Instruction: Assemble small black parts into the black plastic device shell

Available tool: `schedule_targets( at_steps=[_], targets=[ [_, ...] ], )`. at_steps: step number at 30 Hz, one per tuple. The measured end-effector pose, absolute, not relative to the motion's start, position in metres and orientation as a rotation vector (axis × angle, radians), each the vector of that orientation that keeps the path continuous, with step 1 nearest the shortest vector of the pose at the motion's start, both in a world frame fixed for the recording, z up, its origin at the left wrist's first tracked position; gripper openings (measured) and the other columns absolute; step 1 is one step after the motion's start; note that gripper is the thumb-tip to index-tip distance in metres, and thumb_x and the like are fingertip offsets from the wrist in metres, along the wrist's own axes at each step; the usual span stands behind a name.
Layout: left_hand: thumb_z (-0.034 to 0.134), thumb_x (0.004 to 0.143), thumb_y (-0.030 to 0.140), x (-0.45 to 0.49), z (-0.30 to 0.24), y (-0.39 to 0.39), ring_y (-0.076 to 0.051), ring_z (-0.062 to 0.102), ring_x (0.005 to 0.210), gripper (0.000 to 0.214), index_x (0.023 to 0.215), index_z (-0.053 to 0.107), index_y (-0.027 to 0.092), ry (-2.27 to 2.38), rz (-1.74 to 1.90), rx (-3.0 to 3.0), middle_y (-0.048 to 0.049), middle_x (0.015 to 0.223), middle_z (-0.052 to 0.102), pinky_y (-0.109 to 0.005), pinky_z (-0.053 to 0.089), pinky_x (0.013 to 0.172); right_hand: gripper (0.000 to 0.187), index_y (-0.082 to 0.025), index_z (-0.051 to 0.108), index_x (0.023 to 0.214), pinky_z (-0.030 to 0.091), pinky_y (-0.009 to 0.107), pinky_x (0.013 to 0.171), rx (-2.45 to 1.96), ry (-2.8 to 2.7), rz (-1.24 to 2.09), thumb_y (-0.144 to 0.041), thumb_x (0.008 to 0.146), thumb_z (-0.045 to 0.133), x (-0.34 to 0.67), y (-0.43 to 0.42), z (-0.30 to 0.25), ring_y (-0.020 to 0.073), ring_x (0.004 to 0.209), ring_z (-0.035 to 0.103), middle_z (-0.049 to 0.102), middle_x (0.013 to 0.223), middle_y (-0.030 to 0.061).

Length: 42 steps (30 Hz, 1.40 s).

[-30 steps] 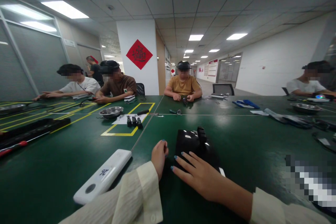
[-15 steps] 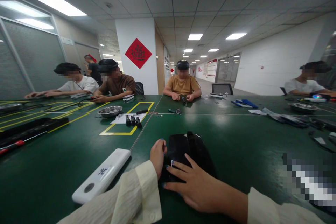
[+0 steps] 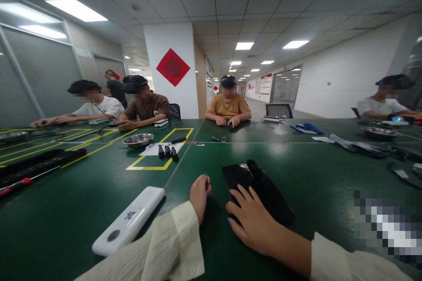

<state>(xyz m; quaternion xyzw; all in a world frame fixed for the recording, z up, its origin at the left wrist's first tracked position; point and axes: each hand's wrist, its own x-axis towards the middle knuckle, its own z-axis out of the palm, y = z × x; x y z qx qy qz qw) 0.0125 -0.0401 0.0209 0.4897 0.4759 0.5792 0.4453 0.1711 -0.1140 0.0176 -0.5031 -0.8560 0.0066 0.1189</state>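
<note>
A flat, glossy black case with a raised black band across its top lies on the green table, slanting away to the right. My right hand rests on its left part, with fingers spread and slightly bent over the surface. The thumb side reaches down past the near edge. To the left, my left hand lies on the table with fingers curled in and closed, apart from the case. No object shows in it. A white oblong device marked 26 lies beside my left forearm.
Farther off, a metal bowl and several small black parts lie near a yellow-taped rectangle. A long black tray is at left, with a red-handled tool. Co-workers sit around the table. Cables and pouches lie right.
The black case has shifted to the right and turned, leaving a gap beside my left hand. My right hand has moved right with it, fingers bending more. My left hand has barely moved.
</note>
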Motion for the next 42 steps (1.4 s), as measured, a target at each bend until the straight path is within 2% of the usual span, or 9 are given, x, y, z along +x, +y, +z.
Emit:
schedule_targets(
  at_steps=[3,7,11,20,23,27,29,35,42],
  targets=[
    [0.040,0.071,0.039,0.013,0.022,-0.041,-0.009,0.030,0.042,0.023,0.058,0.040,0.020,1.152,1.425,1.189,0.0080,0.040,0.032,-0.021,0.026,0.046,0.037,-0.024,0.050,0.119,0.012,0.059,0.101,-1.669,-2.441,0.027,-0.031,0.085,0.037,0.177,-0.108,0.019,0.0345,0.131,0.022,0.037,0.139,0.0113],
    [0.041,0.071,0.040,0.011,0.021,-0.041,-0.009,0.032,0.042,0.023,0.058,0.041,0.020,1.137,1.397,1.176,0.0078,0.040,0.033,-0.021,0.027,0.046,0.047,-0.020,0.043,0.128,0.014,0.060,0.100,-1.970,-2.352,0.065,-0.032,0.083,0.036,0.192,-0.096,0.022,0.0357,0.131,0.021,0.032,0.142,0.0135],
    [0.039,0.071,0.039,0.010,0.019,-0.040,-0.009,0.031,0.043,0.022,0.059,0.040,0.020,1.142,1.361,1.195,0.0080,0.041,0.034,-0.021,0.027,0.048,0.052,-0.014,0.041,0.130,0.020,0.059,0.098,-2.165,-2.262,-0.064,-0.030,0.081,0.038,0.222,-0.079,0.015,0.0356,0.129,0.024,0.033,0.140,0.0152],
    [0.041,0.069,0.042,0.010,0.018,-0.040,-0.010,0.032,0.043,0.023,0.059,0.040,0.021,1.132,1.347,1.211,0.0080,0.041,0.033,-0.021,0.028,0.048,0.038,-0.015,0.049,0.117,0.039,0.047,0.083,-2.346,-2.137,-0.133,-0.019,0.081,0.037,0.277,-0.054,0.018,0.0300,0.115,0.042,0.047,0.126,0.0144],
    [0.042,0.069,0.041,0.010,0.019,-0.040,-0.010,0.032,0.043,0.023,0.059,0.041,0.020,1.124,1.339,1.209,0.0077,0.041,0.033,-0.021,0.028,0.047,0.037,-0.014,0.050,0.116,0.038,0.044,0.085,-2.394,-2.124,-0.157,-0.015,0.081,0.037,0.286,-0.051,0.020,0.0298,0.117,0.041,0.048,0.124,0.0149],
    [0.041,0.070,0.039,0.010,0.019,-0.040,-0.009,0.031,0.044,0.022,0.059,0.041,0.020,1.121,1.352,1.227,0.0079,0.041,0.033,-0.021,0.027,0.047,0.042,-0.010,0.049,0.119,0.026,0.043,0.098,-2.396,-2.127,-0.312,-0.008,0.080,0.036,0.304,-0.044,0.013,0.0286,0.129,0.028,0.050,0.124,0.0157],
    [0.041,0.069,0.038,0.010,0.019,-0.040,-0.009,0.031,0.043,0.021,0.059,0.041,0.020,1.118,1.356,1.230,0.0083,0.040,0.033,-0.021,0.027,0.047,0.043,-0.010,0.050,0.119,0.025,0.043,0.099,-2.420,-2.095,-0.341,-0.005,0.080,0.033,0.314,-0.041,0.009,0.0274,0.130,0.027,0.051,0.124,0.0155],
    [0.043,0.068,0.040,0.009,0.015,-0.037,-0.010,0.033,0.043,0.021,0.060,0.042,0.020,1.113,1.327,1.242,0.0081,0.041,0.033,-0.022,0.028,0.048,0.046,-0.016,0.046,0.123,0.038,0.042,0.085,-2.499,-1.996,-0.199,-0.004,0.081,0.031,0.337,-0.036,0.007,0.0274,0.124,0.037,0.043,0.134,0.0128],
    [0.041,0.068,0.042,0.009,0.015,-0.037,-0.010,0.032,0.043,0.023,0.060,0.041,0.021,1.130,1.303,1.232,0.0085,0.041,0.032,-0.021,0.027,0.048,0.046,-0.017,0.048,0.120,0.042,0.044,0.079,-2.532,-1.951,-0.180,-0.002,0.083,0.027,0.340,-0.038,0.010,0.0294,0.118,0.044,0.044,0.133,0.0134]
  ],
)
